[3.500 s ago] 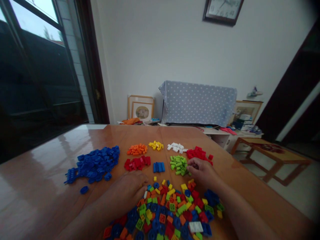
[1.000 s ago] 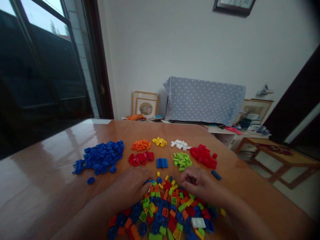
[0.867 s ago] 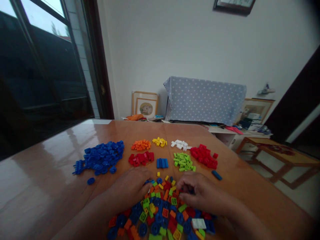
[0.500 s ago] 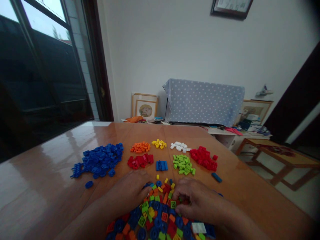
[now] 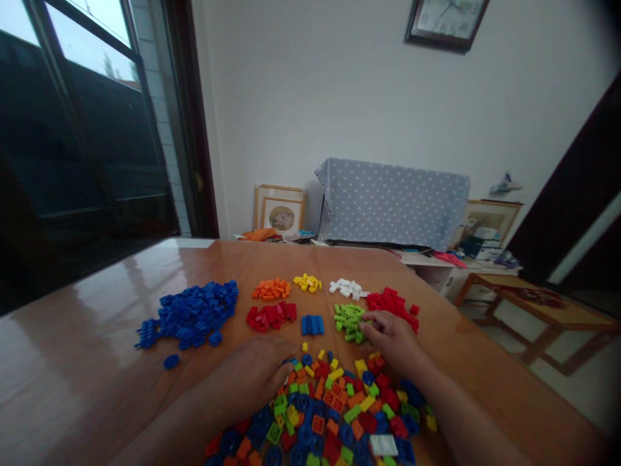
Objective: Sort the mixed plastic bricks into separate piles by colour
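My right hand (image 5: 391, 333) reaches to the right edge of the lime-green brick pile (image 5: 349, 320). Its thumb and fingers are closed at the pile, apparently around a green building brick that they mostly hide. At the left edge of the mixed heap of coloured bricks (image 5: 334, 417) lies my left hand (image 5: 264, 369), palm down, with the thumb apart from the fingers. Its fingertips are partly hidden and lie beside small blue pieces. The heap holds red, orange, yellow, green and blue bricks, dark blue round pieces and a white brick (image 5: 383, 445).
Sorted piles stand farther back: blue pieces (image 5: 196, 314), orange bricks (image 5: 272, 289), yellow bricks (image 5: 307, 283), white bricks (image 5: 347, 288), and red bricks at left (image 5: 272, 316) and right (image 5: 391, 301). Blue bricks (image 5: 312, 325) lie side by side centrally. One blue round piece (image 5: 171, 362) lies alone.
My right hand has moved from the mixed heap forward to the green pile. The green brick beside its fingers has left the heap. My left hand has stayed almost in place.
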Motion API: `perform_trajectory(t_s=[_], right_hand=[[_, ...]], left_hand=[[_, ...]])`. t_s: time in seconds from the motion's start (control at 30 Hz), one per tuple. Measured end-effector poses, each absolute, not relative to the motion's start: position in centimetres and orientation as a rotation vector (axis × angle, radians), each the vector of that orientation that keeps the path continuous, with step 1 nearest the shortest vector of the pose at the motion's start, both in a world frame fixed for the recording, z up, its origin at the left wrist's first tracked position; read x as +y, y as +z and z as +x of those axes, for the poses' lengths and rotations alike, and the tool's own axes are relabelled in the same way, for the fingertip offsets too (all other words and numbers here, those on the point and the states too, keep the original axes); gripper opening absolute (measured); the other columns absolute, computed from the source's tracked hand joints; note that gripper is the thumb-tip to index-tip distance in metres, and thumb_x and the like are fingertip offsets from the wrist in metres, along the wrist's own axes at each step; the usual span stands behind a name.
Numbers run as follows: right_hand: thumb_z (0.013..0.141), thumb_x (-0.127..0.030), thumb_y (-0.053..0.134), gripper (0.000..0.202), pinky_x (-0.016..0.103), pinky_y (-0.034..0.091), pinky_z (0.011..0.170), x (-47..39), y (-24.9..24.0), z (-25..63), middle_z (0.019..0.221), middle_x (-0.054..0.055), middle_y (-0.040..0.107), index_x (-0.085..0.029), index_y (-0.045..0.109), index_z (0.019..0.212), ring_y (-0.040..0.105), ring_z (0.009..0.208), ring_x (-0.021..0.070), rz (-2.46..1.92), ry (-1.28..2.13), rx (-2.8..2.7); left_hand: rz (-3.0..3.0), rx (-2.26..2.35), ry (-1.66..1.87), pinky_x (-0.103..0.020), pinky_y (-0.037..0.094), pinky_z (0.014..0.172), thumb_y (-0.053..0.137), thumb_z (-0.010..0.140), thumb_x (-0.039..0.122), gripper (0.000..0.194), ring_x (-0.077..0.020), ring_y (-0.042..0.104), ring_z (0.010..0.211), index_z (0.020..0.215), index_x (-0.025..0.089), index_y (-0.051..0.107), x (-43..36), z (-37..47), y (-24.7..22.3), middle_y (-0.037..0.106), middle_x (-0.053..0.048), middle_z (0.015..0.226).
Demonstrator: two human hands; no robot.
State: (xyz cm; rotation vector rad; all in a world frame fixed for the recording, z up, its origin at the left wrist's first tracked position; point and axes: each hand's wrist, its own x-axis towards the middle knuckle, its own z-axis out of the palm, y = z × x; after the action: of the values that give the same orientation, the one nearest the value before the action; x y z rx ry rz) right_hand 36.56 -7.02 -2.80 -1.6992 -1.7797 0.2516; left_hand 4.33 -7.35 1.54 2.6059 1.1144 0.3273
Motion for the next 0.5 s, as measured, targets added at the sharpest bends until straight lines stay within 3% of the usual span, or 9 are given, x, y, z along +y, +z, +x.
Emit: perform_trajectory(t_s=[0.2,0.5], right_hand=[[0.086,-0.047,0.053,0.04,0.029,0.043,0.061,-6.3,-3.8,37.3,0.076,0.003,0.068,-0.021,0.071,0.111,0.06,0.068,0.0184,-1.752,0.251,-1.731],[0.089,-0.047,0.048,0.035,0.03,0.046,0.066,-6.6,-3.8,37.4,0.082,0.003,0.072,-0.022,0.072,0.097,0.065,0.075,0.0206,-1.692,0.286,-1.683]], left_hand=[[2.612,1.086,0.343,-0.038,0.046,0.098,0.04,0.096,0.035,0.035,-0.024,0.061,0.108,0.121,0.025,0.063,-7.3,4.1,1.2,0.068,-0.006,0.117],[2.603,1.155,0.349,-0.038,0.045,0.1,0.04,0.093,0.026,0.037,-0.024,0.061,0.111,0.121,0.021,0.064,-6.9,3.2,1.7,0.067,-0.008,0.12]])
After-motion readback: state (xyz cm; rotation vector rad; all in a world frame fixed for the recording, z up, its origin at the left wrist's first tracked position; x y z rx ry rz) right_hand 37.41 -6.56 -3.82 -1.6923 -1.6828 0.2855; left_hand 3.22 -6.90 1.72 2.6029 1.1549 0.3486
